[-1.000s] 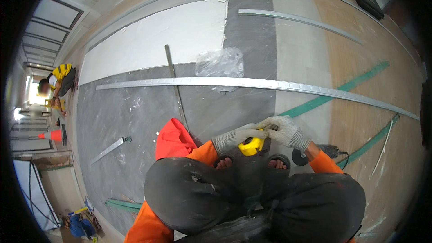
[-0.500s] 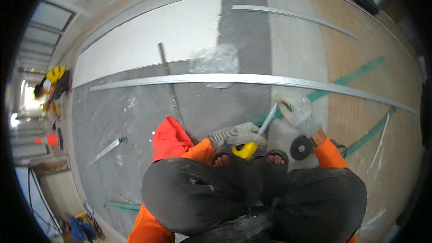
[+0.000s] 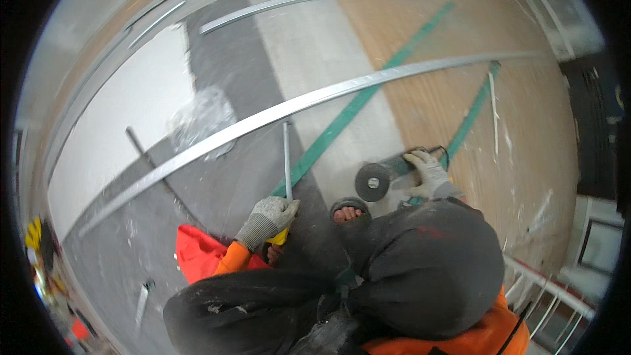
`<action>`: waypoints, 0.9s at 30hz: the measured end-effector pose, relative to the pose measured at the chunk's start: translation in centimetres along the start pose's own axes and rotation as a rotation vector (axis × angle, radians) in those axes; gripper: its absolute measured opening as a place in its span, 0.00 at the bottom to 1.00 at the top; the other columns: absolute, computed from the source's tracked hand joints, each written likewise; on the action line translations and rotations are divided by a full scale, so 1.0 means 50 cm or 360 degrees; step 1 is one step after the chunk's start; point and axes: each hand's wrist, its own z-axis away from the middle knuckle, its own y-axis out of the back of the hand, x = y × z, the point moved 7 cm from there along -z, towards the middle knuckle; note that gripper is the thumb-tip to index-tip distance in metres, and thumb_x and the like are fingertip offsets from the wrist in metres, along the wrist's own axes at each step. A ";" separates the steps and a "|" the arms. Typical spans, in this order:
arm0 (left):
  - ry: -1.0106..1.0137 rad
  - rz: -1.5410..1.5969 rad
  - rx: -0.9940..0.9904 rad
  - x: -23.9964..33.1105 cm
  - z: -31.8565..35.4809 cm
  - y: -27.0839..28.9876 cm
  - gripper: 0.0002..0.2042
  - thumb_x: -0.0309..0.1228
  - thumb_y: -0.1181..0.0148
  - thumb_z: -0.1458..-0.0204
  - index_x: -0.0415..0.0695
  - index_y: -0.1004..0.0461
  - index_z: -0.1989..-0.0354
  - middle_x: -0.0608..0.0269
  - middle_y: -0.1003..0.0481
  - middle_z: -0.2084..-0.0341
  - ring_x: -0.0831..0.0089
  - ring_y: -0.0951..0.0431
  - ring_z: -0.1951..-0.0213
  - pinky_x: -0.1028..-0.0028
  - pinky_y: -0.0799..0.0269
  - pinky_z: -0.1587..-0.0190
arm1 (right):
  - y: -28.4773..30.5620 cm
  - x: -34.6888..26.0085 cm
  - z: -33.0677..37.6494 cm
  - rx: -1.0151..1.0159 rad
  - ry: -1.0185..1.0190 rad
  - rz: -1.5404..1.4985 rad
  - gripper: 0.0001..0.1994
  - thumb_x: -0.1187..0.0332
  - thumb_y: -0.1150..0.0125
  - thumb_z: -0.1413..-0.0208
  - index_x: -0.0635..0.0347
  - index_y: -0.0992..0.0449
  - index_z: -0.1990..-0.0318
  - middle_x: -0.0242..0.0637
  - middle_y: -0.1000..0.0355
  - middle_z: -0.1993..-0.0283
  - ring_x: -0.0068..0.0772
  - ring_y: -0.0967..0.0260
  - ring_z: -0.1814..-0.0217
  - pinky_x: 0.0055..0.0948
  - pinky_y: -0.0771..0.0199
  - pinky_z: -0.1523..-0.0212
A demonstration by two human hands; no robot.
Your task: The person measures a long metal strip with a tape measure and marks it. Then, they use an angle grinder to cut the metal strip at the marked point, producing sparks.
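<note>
My gloved left hand [image 3: 268, 218] is closed around the lower end of a narrow, light metal strip [image 3: 287, 158], which points away from me toward a long metal profile. A yellow object [image 3: 279, 236], partly hidden, shows just under that hand. At right my gloved right hand [image 3: 428, 174] grips the body of an angle grinder [image 3: 396, 167]. The grinder's dark round disc [image 3: 373, 182] faces up near my foot, and its cord end is beside my fingers.
A long silver metal profile [image 3: 315, 97] crosses the floor ahead, over a green strip [image 3: 355, 106]. Crumpled clear plastic [image 3: 205, 118], a dark rod [image 3: 158, 174] and a white panel [image 3: 125, 112] lie left. Red cloth [image 3: 197, 253] sits beside my left arm.
My view has turned rightward. My right hand has let go of the metal strip and moved onto the angle grinder; my left hand now holds the strip alone.
</note>
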 end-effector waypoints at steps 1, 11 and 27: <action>0.0050 -0.0018 -0.0062 -0.001 0.000 0.001 0.29 0.54 0.57 0.34 0.42 0.17 0.65 0.43 0.19 0.67 0.45 0.19 0.58 0.52 0.25 0.50 | -0.011 -0.040 -0.005 0.0058 -0.0030 0.0168 0.40 0.57 0.24 0.55 0.52 0.34 0.33 0.43 0.38 0.32 0.51 0.40 0.29 0.47 0.41 0.28; -0.0084 0.0443 0.0370 -0.072 -0.036 0.131 0.26 0.51 0.45 0.37 0.37 0.19 0.73 0.46 0.22 0.80 0.52 0.18 0.73 0.56 0.26 0.67 | -0.071 -0.043 -0.081 0.0070 0.0200 0.0429 0.31 0.55 0.27 0.53 0.54 0.29 0.42 0.40 0.29 0.45 0.44 0.34 0.35 0.43 0.36 0.33; -0.0084 0.0903 0.1178 -0.262 0.134 0.505 0.25 0.47 0.45 0.33 0.36 0.19 0.74 0.63 0.26 0.84 0.76 0.28 0.81 0.71 0.33 0.76 | 0.180 0.325 0.281 0.1044 -0.1934 0.0027 0.33 0.45 0.29 0.56 0.59 0.23 0.46 0.54 0.22 0.48 0.57 0.25 0.42 0.49 0.26 0.44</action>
